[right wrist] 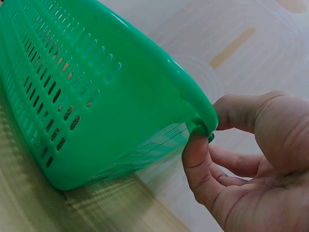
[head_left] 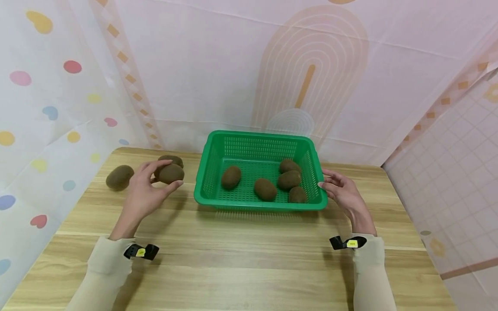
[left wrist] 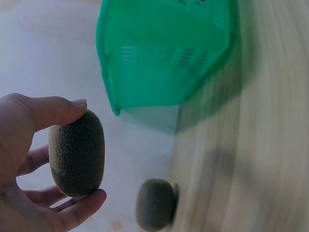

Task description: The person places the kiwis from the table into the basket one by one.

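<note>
My left hand [head_left: 145, 190] pinches a brown kiwifruit [head_left: 171, 173] between thumb and fingers, to the left of a green plastic basket [head_left: 256, 206]. In the left wrist view this held kiwifruit [left wrist: 77, 153] appears raised off the table, apart from the basket [left wrist: 145, 82]. With thumb and fingers, my right hand [head_left: 342, 193] grips the rim at the basket's right end; the right wrist view shows the rim [right wrist: 205, 111] pinched there. Several kiwifruits lie inside, among them one at the left [head_left: 231, 177] and one near the middle [head_left: 265, 189].
On the wooden table [head_left: 233, 259], one kiwifruit [head_left: 119, 177] lies left of my left hand. Another kiwifruit [head_left: 171, 160] sits behind the held one, partly hidden. A patterned cloth [head_left: 202, 77] hangs close behind the basket, with more cloth at both sides.
</note>
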Demonstrator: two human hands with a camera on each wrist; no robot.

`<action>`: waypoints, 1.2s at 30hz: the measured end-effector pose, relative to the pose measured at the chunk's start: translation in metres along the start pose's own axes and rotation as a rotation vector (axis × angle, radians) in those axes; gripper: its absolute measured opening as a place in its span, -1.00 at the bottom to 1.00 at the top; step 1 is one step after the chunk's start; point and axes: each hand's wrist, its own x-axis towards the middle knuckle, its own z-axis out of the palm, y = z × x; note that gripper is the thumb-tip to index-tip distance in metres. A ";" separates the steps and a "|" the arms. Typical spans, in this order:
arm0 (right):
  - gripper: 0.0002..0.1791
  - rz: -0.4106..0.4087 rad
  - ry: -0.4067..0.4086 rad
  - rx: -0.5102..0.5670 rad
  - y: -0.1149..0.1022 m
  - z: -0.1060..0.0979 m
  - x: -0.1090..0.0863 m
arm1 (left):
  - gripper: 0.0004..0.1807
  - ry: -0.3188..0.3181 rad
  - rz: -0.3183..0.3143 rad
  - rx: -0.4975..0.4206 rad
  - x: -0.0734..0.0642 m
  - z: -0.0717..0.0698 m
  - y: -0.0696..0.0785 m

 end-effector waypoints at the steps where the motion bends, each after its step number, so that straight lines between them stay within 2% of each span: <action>1: -0.34 0.000 0.000 -0.001 0.000 0.000 0.000 | -0.36 0.004 0.007 -0.006 0.000 0.000 0.003; 9: -0.34 0.007 0.001 0.028 -0.002 0.001 0.000 | -0.38 0.002 0.036 -0.051 0.002 0.001 0.026; 14: -0.34 0.005 -0.003 0.030 -0.003 0.000 0.000 | -0.37 0.004 0.100 -0.096 0.002 0.005 0.040; 19: -0.34 0.004 -0.007 0.018 -0.002 -0.001 0.000 | -0.38 -0.020 0.138 -0.140 0.004 0.011 0.051; 25: -0.34 0.007 -0.005 0.024 -0.001 -0.001 0.000 | -0.37 -0.037 0.191 -0.176 0.005 0.020 0.061; 36: -0.33 0.006 -0.006 0.034 0.000 0.000 -0.001 | -0.39 -0.101 0.211 -0.161 0.005 0.035 0.069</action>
